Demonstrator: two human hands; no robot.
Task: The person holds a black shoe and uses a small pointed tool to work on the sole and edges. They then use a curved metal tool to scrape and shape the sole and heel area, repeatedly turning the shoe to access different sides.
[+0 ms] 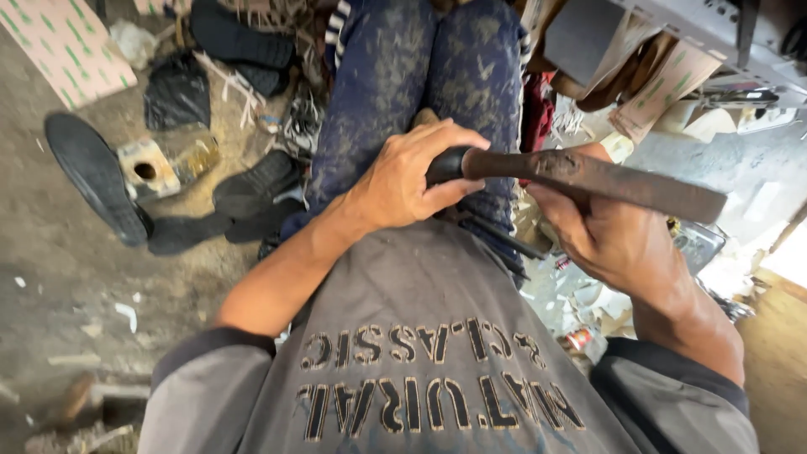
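Gripping the black rounded end of a long dark tool (580, 178), the left hand (412, 181) is closed around it, fingers curled over the top and the thumb pressed along the near side at about 5 o'clock from the knuckles. The tool sits in front of the person's lap, above the soiled blue trousers (420, 76), near the centre of the view. Its long axis runs nearly level, dipping slightly from 9 o'clock toward 3 o'clock; the black end points to 9 o'clock and the flat, worn, rust-brown end points to 3 o'clock. The right hand (618, 240) lies beneath the shaft at roughly 6 o'clock from its middle, palm turned up, fingers bent under and behind the brown part. Contact is evident, but how tightly those fingers are closed cannot be told, since the shaft hides their tips.

Black shoe soles (97, 176) lie on the dirt floor at 9 o'clock from the hands, well apart from them. Beside the soles stands a small pale box (150, 168) with a round hole in its top; its contents cannot be made out. A black bag (176, 91) lies at 10 o'clock, its contents hidden. Cardboard pieces (664, 84) sit at 2 o'clock.
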